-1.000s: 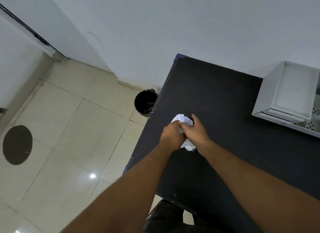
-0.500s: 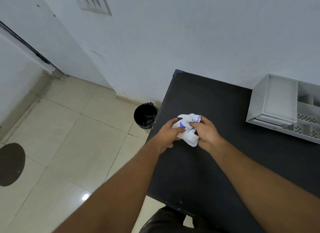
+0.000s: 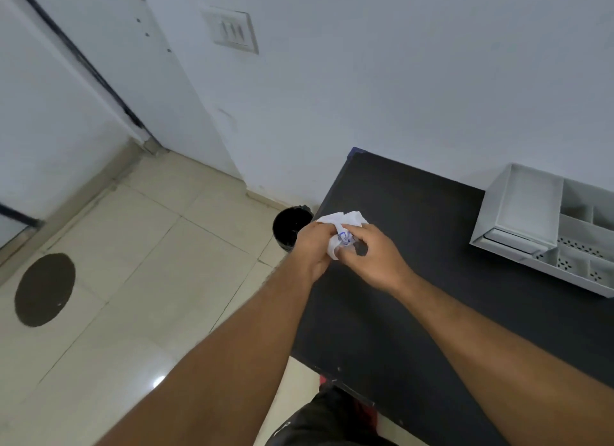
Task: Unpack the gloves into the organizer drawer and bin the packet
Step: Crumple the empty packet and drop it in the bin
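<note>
A crumpled white packet (image 3: pixel 342 226) with blue print is squeezed between both hands above the left edge of the black table (image 3: pixel 415 279). My left hand (image 3: pixel 312 246) grips its left side and my right hand (image 3: pixel 372 256) pinches its right side. A black bin (image 3: pixel 289 226) stands on the floor just left of the table, close to my left hand. The grey organizer (image 3: pixel 518 209) sits at the table's right, its drawer front (image 3: pixel 508 243) pushed in. No gloves are visible.
A white wall runs behind the table, with a switch plate (image 3: pixel 234 30) high up. Beige floor tiles spread to the left, with a dark round patch (image 3: pixel 45 289). A door frame (image 3: pixel 83 63) stands at far left.
The view has tilted up, showing more wall. Both hands have kept crushing the packet and shifted slightly left toward the table's edge and the bin.
</note>
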Demonstrator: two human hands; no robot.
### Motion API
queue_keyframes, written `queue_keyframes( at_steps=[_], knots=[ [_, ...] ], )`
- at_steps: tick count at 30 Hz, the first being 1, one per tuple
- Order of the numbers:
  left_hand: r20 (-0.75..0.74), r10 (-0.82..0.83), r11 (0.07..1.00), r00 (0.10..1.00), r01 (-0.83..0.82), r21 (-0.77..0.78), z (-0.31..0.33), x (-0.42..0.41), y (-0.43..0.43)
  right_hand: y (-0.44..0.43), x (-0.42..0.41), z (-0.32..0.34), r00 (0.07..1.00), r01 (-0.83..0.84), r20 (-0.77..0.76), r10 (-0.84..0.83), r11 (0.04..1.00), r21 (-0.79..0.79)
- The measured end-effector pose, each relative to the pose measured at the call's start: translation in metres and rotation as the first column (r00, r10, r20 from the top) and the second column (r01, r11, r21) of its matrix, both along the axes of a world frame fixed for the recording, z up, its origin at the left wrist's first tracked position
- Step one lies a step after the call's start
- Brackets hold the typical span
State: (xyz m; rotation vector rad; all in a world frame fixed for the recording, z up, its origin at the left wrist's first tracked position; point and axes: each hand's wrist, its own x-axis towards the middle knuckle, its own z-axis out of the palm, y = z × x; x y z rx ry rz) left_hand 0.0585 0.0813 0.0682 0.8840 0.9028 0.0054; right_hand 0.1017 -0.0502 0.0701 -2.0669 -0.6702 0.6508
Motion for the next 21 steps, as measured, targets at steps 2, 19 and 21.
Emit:
queue_keyframes(
  at_steps=[2, 19, 21],
  knots=[
    [0.061, -0.035, 0.998, 0.998, 0.038, -0.051, 0.009, -0.018, 0.001, 0.002, -0.007, 0.001, 0.997, 0.002, 0.074, -0.001, 1.000, -0.018],
    [0.121, -0.137, 0.988, 0.983, 0.128, 0.084, 0.030, -0.113, 0.077, 0.085, -0.055, 0.033, 0.803, 0.180, -0.594, -0.045, 0.969, 0.169],
    [0.084, -0.068, 0.991, 0.994, 0.058, 0.121, 0.030, -0.116, 0.098, 0.107, -0.064, 0.033, 0.872, 0.107, -0.486, -0.058, 0.991, 0.075]
  ],
)
